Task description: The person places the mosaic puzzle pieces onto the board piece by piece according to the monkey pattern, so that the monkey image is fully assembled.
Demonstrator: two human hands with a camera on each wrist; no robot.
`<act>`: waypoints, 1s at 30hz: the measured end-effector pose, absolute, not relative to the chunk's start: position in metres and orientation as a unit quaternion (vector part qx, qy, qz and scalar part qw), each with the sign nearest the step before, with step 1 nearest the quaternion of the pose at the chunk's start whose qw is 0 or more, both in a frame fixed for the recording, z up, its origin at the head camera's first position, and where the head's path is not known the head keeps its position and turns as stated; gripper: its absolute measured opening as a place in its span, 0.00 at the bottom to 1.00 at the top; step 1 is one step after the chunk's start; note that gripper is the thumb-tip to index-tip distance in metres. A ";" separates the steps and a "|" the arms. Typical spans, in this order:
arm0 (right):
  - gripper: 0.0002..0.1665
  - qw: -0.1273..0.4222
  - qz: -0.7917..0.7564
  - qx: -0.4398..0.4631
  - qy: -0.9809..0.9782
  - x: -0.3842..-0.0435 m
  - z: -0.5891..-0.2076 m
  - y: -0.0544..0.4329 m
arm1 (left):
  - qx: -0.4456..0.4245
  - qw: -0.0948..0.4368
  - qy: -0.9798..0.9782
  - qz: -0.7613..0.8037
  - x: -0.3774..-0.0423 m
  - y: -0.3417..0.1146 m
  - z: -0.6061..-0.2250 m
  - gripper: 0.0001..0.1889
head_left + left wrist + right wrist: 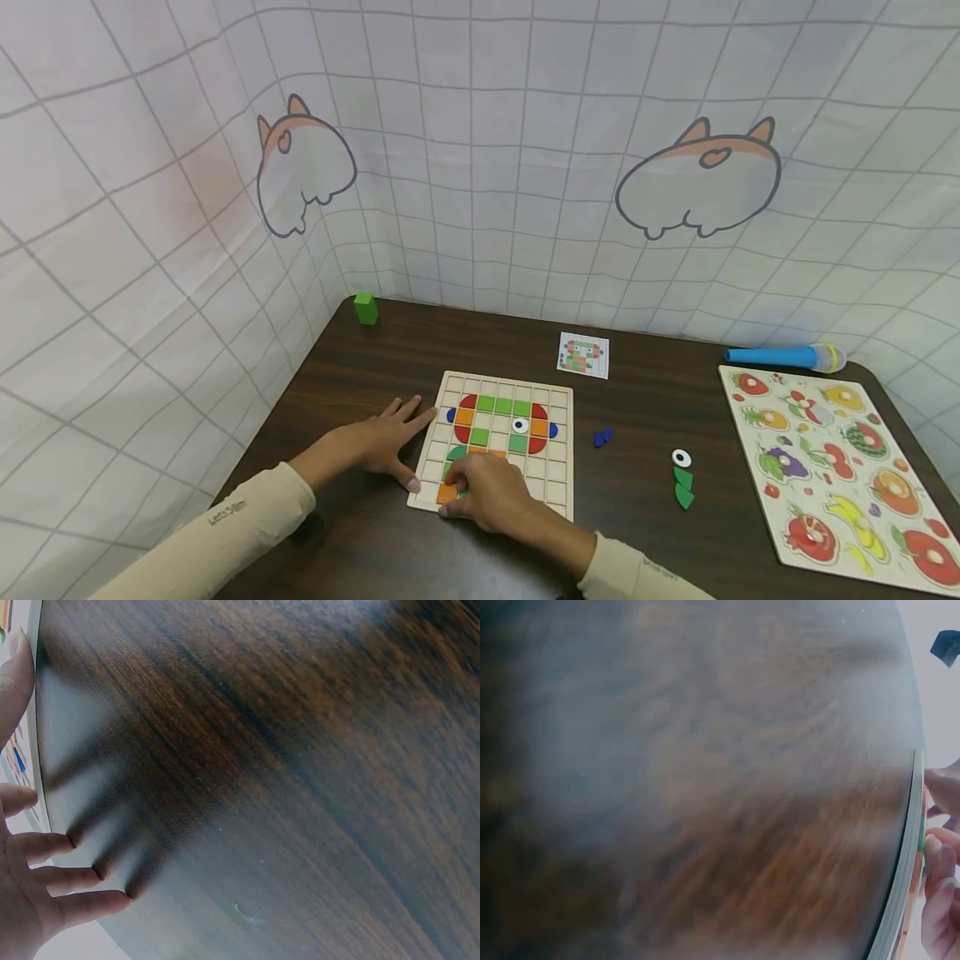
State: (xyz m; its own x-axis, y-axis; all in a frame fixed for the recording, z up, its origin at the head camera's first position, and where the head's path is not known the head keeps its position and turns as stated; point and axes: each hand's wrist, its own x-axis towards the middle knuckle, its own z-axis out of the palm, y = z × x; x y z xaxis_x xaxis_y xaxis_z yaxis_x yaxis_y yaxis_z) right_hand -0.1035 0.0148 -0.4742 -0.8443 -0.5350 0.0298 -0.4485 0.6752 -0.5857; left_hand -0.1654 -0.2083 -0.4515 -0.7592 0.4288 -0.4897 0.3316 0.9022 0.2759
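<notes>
A wooden grid board (551,492) lies on the dark table, with red, green, orange and blue pieces forming a figure. My left hand (382,437) spreads its fingers over the table at the board's left side; its thumb touches the lower left edge. In the left wrist view, the spread fingers (90,904) reach past the board's edge. At the board's lower left, my right hand (491,492) has curled fingers and thumb around a small green piece (463,495), mostly hidden. An orange square (447,493) lies beside it.
Right of the board lie blue pieces (602,437), a white eye disc (681,458) and green pieces (683,487). A picture card (583,356) lies behind. Farther right are a fruit puzzle board (817,433) and a blue toy microphone (780,357); a green block (366,308) stands at back left.
</notes>
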 end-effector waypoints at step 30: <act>0.09 -0.010 -0.322 -0.225 0.920 -0.149 -0.472 0.261 | 0.201 0.280 0.934 0.093 -0.167 -0.209 -0.457 0.64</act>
State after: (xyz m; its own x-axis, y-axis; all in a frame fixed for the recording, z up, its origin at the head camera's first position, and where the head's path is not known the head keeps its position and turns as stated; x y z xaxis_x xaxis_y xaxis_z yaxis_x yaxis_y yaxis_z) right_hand -0.1489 0.2615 -0.4717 -0.8982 -0.4082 0.1631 -0.4209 0.6916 -0.5869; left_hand -0.1672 -0.2089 -0.4573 -0.7622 0.4275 -0.4861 0.3237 0.9020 0.2857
